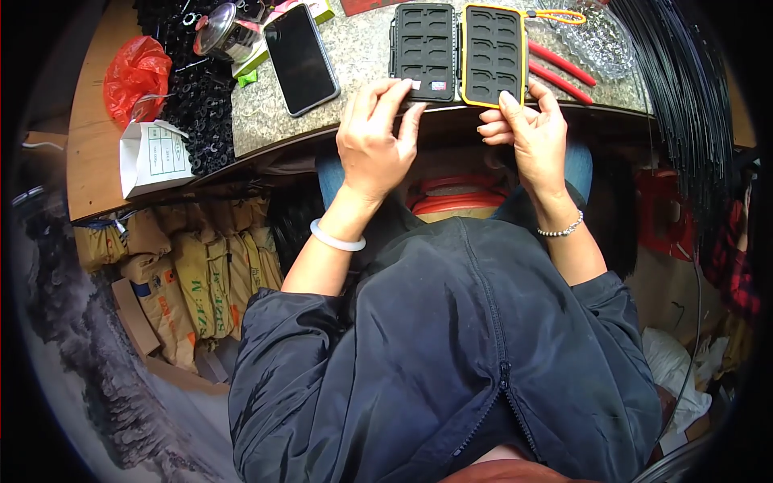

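Observation:
An open memory card case [493,56] lies at the table's near edge. Both black halves have rows of small slots, and a yellow rim runs round the right half. In the bottom row of the left half sits a small white and red memory card [438,85], with another pale one beside it by my fingertips. My left hand [374,141] grips the near left corner of the case between curled fingers and thumb. At the near right edge, my right hand [531,137] pinches the yellow-rimmed half, its thumb on top.
Left of the case lies a dark-screened phone [302,60]. Beyond it are a glass jar [229,34], a pile of black small parts [211,121], a red plastic bag [137,76] and a white box [157,157]. Red-handled pliers [564,72], a clear dish [600,40] and hanging black strands [684,88] are rightward.

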A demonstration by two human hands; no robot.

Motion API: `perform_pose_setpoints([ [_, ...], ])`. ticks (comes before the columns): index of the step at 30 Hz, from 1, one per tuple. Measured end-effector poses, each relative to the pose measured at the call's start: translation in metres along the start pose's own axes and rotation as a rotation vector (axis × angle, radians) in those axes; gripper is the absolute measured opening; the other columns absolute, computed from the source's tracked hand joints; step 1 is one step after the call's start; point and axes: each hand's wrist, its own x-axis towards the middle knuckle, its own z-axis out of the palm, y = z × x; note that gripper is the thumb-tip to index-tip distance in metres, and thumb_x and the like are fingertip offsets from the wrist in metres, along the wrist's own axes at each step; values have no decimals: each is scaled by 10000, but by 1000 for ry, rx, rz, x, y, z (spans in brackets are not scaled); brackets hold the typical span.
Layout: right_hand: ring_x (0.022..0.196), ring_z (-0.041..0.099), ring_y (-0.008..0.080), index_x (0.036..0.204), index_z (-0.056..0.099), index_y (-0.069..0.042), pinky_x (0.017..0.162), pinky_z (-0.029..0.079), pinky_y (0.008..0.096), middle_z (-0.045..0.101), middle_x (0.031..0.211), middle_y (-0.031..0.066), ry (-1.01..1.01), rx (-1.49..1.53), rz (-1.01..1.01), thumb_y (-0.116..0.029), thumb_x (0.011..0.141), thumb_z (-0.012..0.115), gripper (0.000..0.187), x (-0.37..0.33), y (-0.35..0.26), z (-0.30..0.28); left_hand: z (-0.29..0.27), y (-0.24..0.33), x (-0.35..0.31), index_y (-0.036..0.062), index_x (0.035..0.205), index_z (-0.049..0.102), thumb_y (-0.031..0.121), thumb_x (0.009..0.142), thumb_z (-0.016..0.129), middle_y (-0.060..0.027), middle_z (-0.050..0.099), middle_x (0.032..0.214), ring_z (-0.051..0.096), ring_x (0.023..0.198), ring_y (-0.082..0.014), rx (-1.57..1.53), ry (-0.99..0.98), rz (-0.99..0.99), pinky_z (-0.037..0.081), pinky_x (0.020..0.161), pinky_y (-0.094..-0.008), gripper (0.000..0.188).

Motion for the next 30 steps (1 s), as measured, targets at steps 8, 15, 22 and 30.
perform_pose_setpoints([
  [8, 605, 651, 181, 1242, 321, 91, 536, 544, 241, 652, 774, 168, 2, -8, 9, -142, 889, 595, 504, 1, -2, 0, 3, -7, 2, 73, 938, 679, 65, 723, 724, -85, 615, 893, 612, 788, -225, 50, 22, 138, 496, 677, -304, 220],
  [15, 593, 645, 174, 1246, 323, 88, 535, 539, 237, 652, 772, 167, 0, -4, 11, -144, 887, 598, 508, 1, -2, 0, 5, -10, 2, 69, 917, 676, 64, 713, 732, -77, 614, 877, 612, 731, -222, 52, 21, 121, 495, 641, -300, 211],
  [22, 592, 644, 172, 1246, 325, 83, 536, 540, 237, 652, 773, 167, 6, 2, 11, -141, 888, 595, 501, 0, -2, 0, 5, -11, 3, 60, 864, 661, 65, 702, 741, -71, 613, 847, 609, 725, -220, 33, 57, 157, 495, 633, -302, 181],
  [30, 590, 644, 171, 1242, 325, 85, 535, 540, 234, 652, 772, 167, 7, 7, 8, -138, 889, 593, 495, 1, -1, 0, 0, -2, 10, 67, 879, 653, 86, 711, 733, -62, 572, 840, 577, 720, -222, 73, -38, 59, 474, 608, -306, 187],
])
